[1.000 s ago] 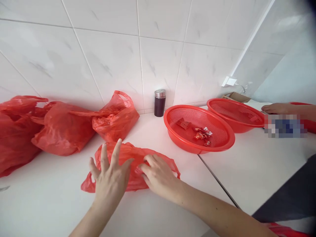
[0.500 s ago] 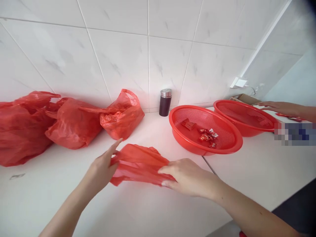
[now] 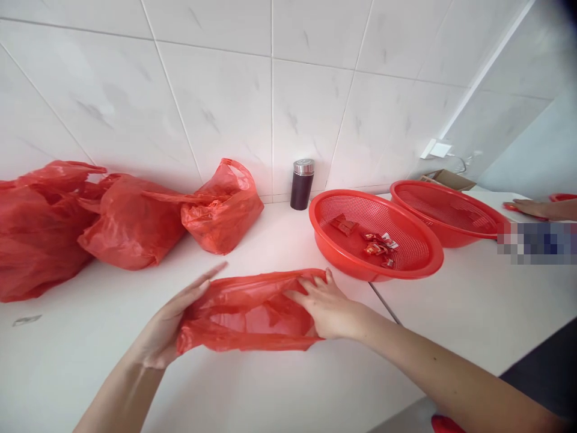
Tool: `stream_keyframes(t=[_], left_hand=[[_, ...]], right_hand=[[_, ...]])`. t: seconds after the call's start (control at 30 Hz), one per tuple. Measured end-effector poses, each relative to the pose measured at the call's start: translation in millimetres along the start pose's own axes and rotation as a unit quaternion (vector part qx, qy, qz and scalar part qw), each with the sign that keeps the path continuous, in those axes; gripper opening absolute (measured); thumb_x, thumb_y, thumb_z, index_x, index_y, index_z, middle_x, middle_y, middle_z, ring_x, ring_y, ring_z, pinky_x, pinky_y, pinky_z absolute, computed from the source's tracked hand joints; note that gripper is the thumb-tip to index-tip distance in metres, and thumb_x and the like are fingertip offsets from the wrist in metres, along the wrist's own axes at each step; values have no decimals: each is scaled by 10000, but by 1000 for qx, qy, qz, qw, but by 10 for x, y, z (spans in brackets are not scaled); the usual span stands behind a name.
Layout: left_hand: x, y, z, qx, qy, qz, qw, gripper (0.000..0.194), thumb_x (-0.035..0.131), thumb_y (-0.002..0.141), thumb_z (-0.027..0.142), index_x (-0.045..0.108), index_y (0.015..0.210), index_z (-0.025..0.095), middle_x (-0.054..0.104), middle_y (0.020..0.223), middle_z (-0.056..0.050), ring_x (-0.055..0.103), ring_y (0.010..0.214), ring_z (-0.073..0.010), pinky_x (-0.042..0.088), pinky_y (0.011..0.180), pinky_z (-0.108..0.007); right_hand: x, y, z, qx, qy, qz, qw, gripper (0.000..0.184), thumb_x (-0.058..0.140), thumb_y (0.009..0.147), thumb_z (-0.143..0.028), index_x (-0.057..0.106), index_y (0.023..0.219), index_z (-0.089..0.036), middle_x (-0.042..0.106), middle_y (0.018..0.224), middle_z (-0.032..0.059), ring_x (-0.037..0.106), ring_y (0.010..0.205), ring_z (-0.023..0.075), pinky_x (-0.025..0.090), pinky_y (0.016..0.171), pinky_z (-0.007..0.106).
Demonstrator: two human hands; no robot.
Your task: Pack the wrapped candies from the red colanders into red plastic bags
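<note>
A thin red plastic bag (image 3: 246,310) lies on the white counter (image 3: 270,391) in front of me, its mouth pulled open. My left hand (image 3: 169,325) holds the bag's left edge, thumb stretched out along it. My right hand (image 3: 324,304) grips the right rim of the opening, fingers curled over the plastic. Something small and red shows faintly through the bag. A red mesh basket (image 3: 408,270) with several small red packets (image 3: 376,243) stands just right of my right hand.
Three stuffed red bags (image 3: 130,219) sit against the tiled wall at the left. A dark flask with a metal lid (image 3: 301,184) stands by the wall. A second red basket (image 3: 446,210) lies farther right, where another person's hand (image 3: 536,208) rests. A cardboard box (image 3: 448,179) sits behind.
The flat bag was picked up by both my hands and its mouth has been spread wide. The other person's hand has drawn back to the right.
</note>
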State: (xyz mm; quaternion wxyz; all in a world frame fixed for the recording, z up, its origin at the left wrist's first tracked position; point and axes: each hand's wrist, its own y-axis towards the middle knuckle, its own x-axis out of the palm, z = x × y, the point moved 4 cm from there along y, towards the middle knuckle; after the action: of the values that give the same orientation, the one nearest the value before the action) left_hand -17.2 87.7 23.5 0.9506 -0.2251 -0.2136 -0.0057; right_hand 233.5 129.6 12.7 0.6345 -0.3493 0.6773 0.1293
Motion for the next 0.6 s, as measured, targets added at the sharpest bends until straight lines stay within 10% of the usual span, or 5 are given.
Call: stream_keyframes(t=[0.13, 0.23, 0.33, 0.47, 0.6], left_hand=[[-244, 99, 36, 82, 212, 45, 973, 428, 730, 739, 306, 642, 1157, 322, 650, 981, -15, 603, 650, -136, 488, 557, -230], [-226, 187, -66, 120, 437, 77, 888, 258, 591, 818, 350, 727, 1016, 256, 584, 1146, -62, 542, 596, -119, 425, 472, -232], [-46, 199, -152, 164, 500, 74, 847, 377, 483, 867, 332, 653, 1203, 331, 509, 1371, -27, 635, 941, -221, 528, 739, -301], [158, 126, -214, 155, 419, -4, 895, 496, 472, 901, 410, 467, 1396, 370, 386, 1525, 37, 313, 1411, -272, 283, 1146, -426], [100, 82, -261, 71, 256, -17, 964, 694, 549, 863, 477, 297, 1492, 330, 332, 1562, -22, 371, 1379, -328, 413, 1070, -447]], right_hand=[[-237, -205, 95, 27, 12, -21, 999, 587, 678, 706, -301, 577, 1285, -302, 710, 962, 61, 612, 995, 306, 134, 1061, 659], [-374, -279, 71, 34, 9, 10, 999, 338, 636, 772, -265, 692, 1104, -296, 718, 802, 20, 633, 859, 246, 186, 1056, 596], [-373, -224, -44, 13, -6, 120, 993, 187, 562, 890, -278, 733, 965, -264, 726, 862, 44, 606, 914, 240, 234, 1033, 535], [-126, -55, -160, -47, -44, 165, 984, 287, 536, 889, -140, 695, 1094, -263, 690, 1096, 83, 552, 1056, 251, 178, 1071, 537], [41, -74, -60, -61, 2, -4, 998, 817, 780, 673, -235, 448, 1417, -291, 408, 1467, 165, 416, 1280, 388, 150, 1069, 639]])
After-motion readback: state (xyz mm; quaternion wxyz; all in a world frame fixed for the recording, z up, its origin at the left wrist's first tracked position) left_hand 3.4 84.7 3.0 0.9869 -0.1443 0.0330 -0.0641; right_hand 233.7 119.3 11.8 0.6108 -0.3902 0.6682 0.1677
